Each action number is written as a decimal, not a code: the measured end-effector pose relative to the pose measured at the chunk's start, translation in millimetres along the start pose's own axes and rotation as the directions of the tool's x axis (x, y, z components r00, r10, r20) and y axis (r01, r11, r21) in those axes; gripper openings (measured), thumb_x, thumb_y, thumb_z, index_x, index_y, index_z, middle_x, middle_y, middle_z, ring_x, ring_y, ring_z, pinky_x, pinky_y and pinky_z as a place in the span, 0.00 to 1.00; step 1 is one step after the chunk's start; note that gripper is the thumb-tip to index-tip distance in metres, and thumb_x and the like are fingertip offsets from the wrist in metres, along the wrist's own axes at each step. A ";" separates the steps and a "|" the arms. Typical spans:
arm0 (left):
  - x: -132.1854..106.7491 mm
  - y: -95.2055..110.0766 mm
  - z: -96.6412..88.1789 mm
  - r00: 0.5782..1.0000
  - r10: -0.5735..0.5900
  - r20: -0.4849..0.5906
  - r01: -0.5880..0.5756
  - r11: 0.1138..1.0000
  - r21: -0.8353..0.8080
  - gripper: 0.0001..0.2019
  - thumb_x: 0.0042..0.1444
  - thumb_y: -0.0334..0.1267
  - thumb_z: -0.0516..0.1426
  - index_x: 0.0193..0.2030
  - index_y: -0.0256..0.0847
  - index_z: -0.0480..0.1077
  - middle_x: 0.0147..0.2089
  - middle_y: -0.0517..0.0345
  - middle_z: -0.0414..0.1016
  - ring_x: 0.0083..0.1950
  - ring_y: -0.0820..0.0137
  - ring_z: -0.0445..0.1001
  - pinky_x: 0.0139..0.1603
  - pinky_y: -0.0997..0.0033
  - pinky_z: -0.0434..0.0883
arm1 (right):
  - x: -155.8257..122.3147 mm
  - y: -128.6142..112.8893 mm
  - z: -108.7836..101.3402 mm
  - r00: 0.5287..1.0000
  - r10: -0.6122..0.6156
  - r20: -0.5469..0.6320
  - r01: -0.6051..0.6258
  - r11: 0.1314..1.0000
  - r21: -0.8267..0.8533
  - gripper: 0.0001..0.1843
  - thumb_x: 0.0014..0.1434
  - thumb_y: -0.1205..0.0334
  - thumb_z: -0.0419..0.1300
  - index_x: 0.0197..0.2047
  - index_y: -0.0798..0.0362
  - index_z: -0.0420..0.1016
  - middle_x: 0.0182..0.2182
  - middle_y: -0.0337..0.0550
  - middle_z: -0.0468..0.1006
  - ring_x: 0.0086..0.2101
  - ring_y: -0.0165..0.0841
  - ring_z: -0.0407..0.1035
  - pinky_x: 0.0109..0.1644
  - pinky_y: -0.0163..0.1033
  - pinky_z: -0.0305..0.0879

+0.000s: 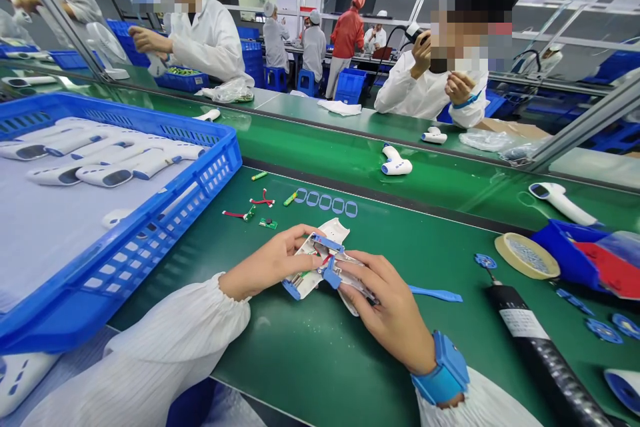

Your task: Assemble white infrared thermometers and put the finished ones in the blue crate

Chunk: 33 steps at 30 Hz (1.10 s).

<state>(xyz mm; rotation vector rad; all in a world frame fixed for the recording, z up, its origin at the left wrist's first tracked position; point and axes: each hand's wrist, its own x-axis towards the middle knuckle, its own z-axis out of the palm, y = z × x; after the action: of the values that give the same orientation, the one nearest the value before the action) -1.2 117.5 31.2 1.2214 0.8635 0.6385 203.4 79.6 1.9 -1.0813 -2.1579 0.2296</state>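
Since fingers hide much of it, white plastic casing [313, 260]: seen only in part, open, wires [325, 260] inside.
Handling: light, thin-walled, likely brittle; safest held by its outer shell.
Left hand [270, 261]: pinching the casing's edge.
Right hand [390, 303]: gripping the opposite side; blue wrist strap [443, 368] on.
Position: held just over the green work mat [310, 373].
Room: blue crate [220, 163] at left, co-worker [210, 47] across the green belt [350, 127].

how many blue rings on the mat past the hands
5. The blue rings lie in one row on the green mat, just beyond the left hand and right hand; none looks hidden.
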 end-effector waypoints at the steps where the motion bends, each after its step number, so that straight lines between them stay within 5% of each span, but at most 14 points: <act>1: -0.4 0.4 -1.0 0.999 -0.004 0.032 0.005 0.999 -0.050 0.18 0.52 0.38 0.57 0.50 0.40 0.61 0.37 0.59 0.70 0.33 0.73 0.69 0.32 0.75 0.64 | -0.4 0.4 0.0 1.000 0.011 -0.014 -0.011 1.000 0.001 0.14 0.58 0.67 0.55 0.48 0.50 0.69 0.45 0.49 0.72 0.43 0.37 0.67 0.44 0.46 0.67; 8: -1.6 -1.7 -5.3 0.994 0.006 0.114 0.004 0.996 -0.093 0.24 0.52 0.31 0.55 0.56 0.40 0.57 0.44 0.52 0.72 0.40 0.65 0.73 0.41 0.65 0.69 | -2.8 2.3 -0.1 0.990 0.065 -0.126 -0.072 0.996 -0.055 0.13 0.57 0.67 0.56 0.46 0.50 0.71 0.43 0.48 0.73 0.41 0.37 0.68 0.43 0.45 0.68; 16: -2.2 4.2 -6.0 0.990 -0.072 0.119 0.085 0.990 -0.115 0.24 0.54 0.34 0.56 0.58 0.39 0.57 0.36 0.54 0.74 0.36 0.70 0.74 0.41 0.68 0.70 | -4.1 4.1 0.1 0.976 0.160 -0.148 -0.165 0.986 -0.023 0.11 0.57 0.63 0.56 0.44 0.51 0.72 0.41 0.47 0.75 0.41 0.37 0.70 0.44 0.44 0.69; 25: 1.4 -3.6 -8.1 0.990 -0.088 0.111 0.095 0.994 -0.062 0.20 0.57 0.45 0.53 0.54 0.39 0.61 0.32 0.56 0.71 0.27 0.73 0.72 0.29 0.74 0.69 | -3.9 2.2 -2.6 0.965 0.221 -0.140 -0.220 0.975 0.023 0.10 0.57 0.60 0.56 0.42 0.51 0.73 0.39 0.46 0.77 0.39 0.36 0.72 0.42 0.42 0.71; 33: 3.2 -7.8 -7.2 0.992 -0.059 0.108 0.064 0.997 -0.041 0.19 0.57 0.46 0.53 0.52 0.38 0.62 0.30 0.58 0.68 0.26 0.74 0.69 0.28 0.74 0.67 | -3.7 2.0 -3.8 0.965 0.211 -0.154 -0.212 0.977 0.010 0.10 0.57 0.60 0.56 0.42 0.51 0.73 0.39 0.47 0.76 0.39 0.37 0.72 0.42 0.42 0.71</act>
<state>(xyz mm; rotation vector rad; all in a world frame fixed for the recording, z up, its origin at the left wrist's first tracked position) -5.8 122.0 22.2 1.1739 0.7905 0.5357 208.7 77.5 1.9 -1.2917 -1.9088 0.2280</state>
